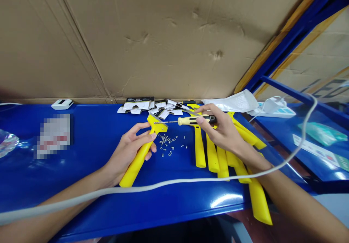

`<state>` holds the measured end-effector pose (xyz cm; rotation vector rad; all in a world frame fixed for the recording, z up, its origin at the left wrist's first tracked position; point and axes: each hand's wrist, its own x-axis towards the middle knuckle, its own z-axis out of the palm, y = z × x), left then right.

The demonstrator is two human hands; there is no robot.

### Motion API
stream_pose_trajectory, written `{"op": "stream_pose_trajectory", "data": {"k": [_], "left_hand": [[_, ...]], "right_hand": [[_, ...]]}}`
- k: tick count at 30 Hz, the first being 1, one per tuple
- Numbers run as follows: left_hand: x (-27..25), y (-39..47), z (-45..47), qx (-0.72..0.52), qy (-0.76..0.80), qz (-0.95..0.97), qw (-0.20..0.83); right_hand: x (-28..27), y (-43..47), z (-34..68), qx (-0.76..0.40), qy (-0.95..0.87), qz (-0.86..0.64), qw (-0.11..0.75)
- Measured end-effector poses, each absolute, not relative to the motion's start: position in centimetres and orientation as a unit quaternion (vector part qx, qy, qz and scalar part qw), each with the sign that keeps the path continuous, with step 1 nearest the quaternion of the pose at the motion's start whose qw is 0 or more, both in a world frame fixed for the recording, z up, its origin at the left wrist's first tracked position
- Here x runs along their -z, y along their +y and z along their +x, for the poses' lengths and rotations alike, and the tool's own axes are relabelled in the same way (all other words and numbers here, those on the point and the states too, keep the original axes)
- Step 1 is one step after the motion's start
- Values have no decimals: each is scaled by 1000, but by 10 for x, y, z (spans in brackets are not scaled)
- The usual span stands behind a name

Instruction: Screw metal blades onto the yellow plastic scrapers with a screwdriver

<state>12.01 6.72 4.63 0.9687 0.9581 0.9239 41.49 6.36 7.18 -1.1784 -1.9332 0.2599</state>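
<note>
My left hand (136,141) is closed around a yellow scraper (137,161), its wide head tilted up and its handle slanting down toward the table's front edge. In my right hand (218,125) is a screwdriver (188,120) with a cream and black handle, held nearly level. The screwdriver's shaft reaches left to the scraper's head, where its tip seems to touch near a hole. Beneath them, small screws and nuts (166,140) lie scattered on the blue table (95,152). Several more yellow scrapers (200,148) lie side by side under and beyond my right hand, partly hidden by it.
Small black-and-white card boxes (137,104) are heaped at the back by the cardboard wall (163,54). A white cable (174,182) crosses in front of both forearms. Right of the heap lie a silvery pouch (234,101) and a power strip (275,110). One scraper (259,199) overhangs the front edge.
</note>
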Motion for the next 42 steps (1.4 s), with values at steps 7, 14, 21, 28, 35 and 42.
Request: {"op": "stream_pose_trajectory", "data": {"k": [7, 14, 21, 28, 35, 42], "left_hand": [[-48, 69, 119, -411, 428, 437, 676], [-48, 68, 121, -411, 429, 430, 680], [-46, 68, 118, -396, 430, 440, 681], [-46, 66, 120, -392, 421, 446, 686], [-46, 67, 120, -402, 425, 432, 686], [-46, 67, 119, -391, 426, 445, 684]], "right_hand": [[-70, 61, 416, -97, -792, -437, 415], [-66, 66, 419, -102, -795, -417, 429], [-66, 63, 406, -152, -784, -306, 519], [-62, 66, 410, -109, -757, -370, 528], [-64, 61, 405, -178, -764, -307, 538], [-65, 59, 403, -159, -759, -347, 528]]}}
